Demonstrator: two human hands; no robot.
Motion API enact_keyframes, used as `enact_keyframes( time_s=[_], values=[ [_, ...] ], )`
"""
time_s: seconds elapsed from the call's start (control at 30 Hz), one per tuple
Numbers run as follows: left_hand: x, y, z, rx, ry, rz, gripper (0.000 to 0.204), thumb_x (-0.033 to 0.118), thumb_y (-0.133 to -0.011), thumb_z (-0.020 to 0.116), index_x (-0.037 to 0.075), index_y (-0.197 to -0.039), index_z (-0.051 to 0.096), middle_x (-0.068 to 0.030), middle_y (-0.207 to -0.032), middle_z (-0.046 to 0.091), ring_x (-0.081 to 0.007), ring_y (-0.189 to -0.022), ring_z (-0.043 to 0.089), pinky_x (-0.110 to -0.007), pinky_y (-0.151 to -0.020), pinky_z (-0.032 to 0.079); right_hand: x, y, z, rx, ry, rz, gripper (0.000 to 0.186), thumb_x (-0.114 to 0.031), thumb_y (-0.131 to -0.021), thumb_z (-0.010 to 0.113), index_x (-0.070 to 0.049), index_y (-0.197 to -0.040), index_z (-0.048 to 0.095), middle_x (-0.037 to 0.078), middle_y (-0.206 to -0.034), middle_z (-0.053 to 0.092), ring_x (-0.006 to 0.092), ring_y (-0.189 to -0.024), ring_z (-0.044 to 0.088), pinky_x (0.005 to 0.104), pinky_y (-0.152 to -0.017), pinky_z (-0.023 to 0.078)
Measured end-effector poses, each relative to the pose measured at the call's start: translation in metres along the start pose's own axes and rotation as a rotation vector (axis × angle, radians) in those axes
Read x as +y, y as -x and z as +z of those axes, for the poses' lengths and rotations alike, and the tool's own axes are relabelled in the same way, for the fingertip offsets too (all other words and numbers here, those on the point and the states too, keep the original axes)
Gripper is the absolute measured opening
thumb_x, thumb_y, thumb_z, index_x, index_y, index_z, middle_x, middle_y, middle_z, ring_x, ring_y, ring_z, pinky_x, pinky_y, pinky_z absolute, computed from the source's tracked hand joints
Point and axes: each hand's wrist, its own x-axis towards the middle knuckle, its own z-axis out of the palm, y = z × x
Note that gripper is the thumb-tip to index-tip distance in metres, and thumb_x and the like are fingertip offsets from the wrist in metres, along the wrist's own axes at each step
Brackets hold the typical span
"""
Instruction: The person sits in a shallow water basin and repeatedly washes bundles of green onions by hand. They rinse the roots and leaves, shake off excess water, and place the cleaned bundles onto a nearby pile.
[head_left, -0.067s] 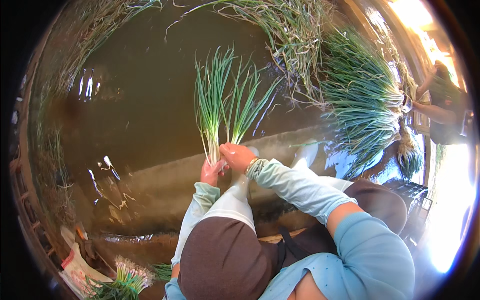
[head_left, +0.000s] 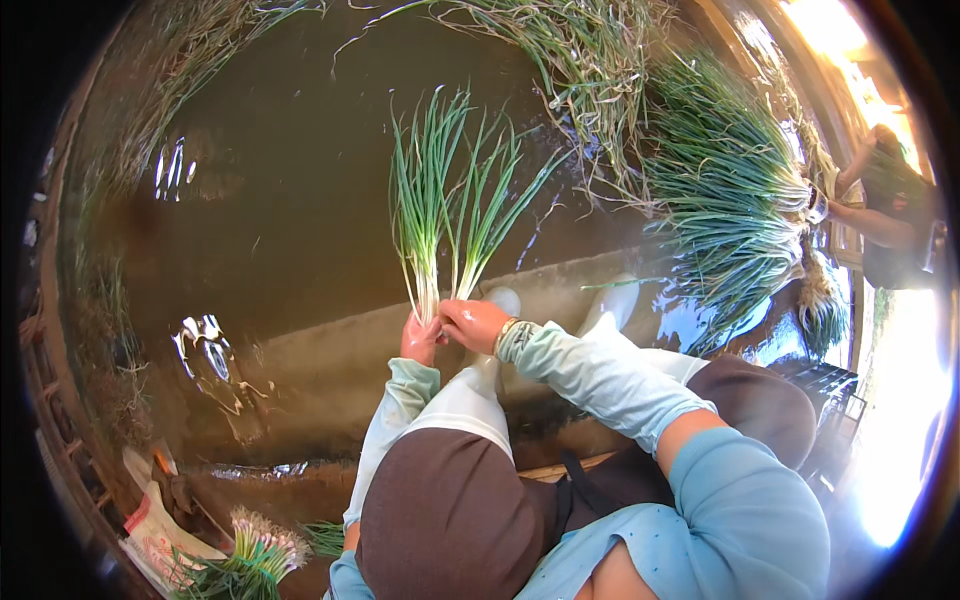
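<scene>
My left hand is closed round the pale root ends of green spring onions, held upright over brown water. My right hand is just to its right, fingers closed at the base of a second clump of spring onions that fans out to the right. The two hands touch or nearly touch, and their fingertips are partly hidden. Below them are my legs in white boots.
A large bundle of spring onions lies at right, beside a person reaching to it. Loose stalks float along the far side. At bottom left are more spring onions and a white sack. A submerged ledge crosses below my hands.
My right hand has moved slightly downward at the base of the stalks, and the held onion tops have shifted a little with it.
</scene>
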Motion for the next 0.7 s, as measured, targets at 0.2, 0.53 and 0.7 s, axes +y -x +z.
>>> enact_keyframes(
  time_s=[0.2, 0.53, 0.7],
  values=[
    [0.008, 0.003, 0.000, -0.003, -0.109, -0.077, 0.029, 0.020, -0.087, 0.062, 0.005, -0.109, 0.052, -0.0027, -0.087, 0.061, -0.0110, -0.068, 0.061, -0.021, -0.052, 0.043, 0.010, -0.015, -0.024, 0.092, -0.965, 0.525, 0.014, -0.022, -0.088, 0.060, -0.011, -0.079, 0.057, 0.000, -0.062, 0.052, 0.0123, -0.055, 0.051, 0.0281, -0.048, 0.037],
    [0.004, 0.014, 0.003, -0.005, -0.065, -0.151, 0.030, 0.014, -0.084, 0.065, 0.004, -0.107, 0.050, -0.0058, -0.093, 0.061, -0.0151, -0.077, 0.063, -0.025, -0.062, 0.048, 0.042, -0.051, -0.122, 0.401, -0.158, 0.232, 0.020, -0.025, -0.089, 0.061, -0.007, -0.083, 0.061, 0.001, -0.062, 0.050, 0.0115, -0.056, 0.051, 0.0264, -0.052, 0.042],
    [0.000, 0.009, 0.004, -0.049, -0.103, -0.113, 0.032, 0.012, -0.084, 0.065, 0.004, -0.110, 0.049, -0.0059, -0.094, 0.061, -0.0147, -0.076, 0.062, -0.025, -0.061, 0.048, 0.039, -0.036, -0.068, 0.053, 0.514, -0.053, 0.011, -0.021, -0.083, 0.059, -0.012, -0.090, 0.060, 0.007, -0.084, 0.058, 0.0280, -0.080, 0.061, 0.0392, -0.066, 0.051]
  ],
)
